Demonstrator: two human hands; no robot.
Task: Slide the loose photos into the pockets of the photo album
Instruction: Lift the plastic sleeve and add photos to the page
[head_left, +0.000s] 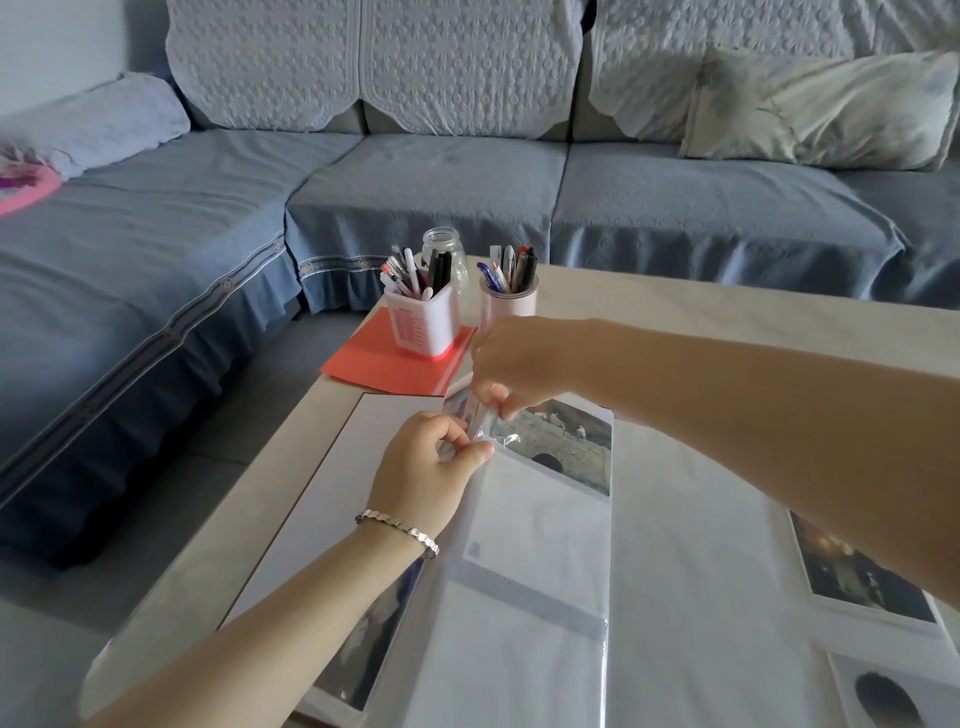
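Left grip (426, 462) tight on the pocket edge (480, 435), right grip (511, 358) tight on one photo (460, 402); two pen cups (423, 322) (508, 301) behind.

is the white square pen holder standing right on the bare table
No, the white square pen holder stands on the red folder, which lies on the table.
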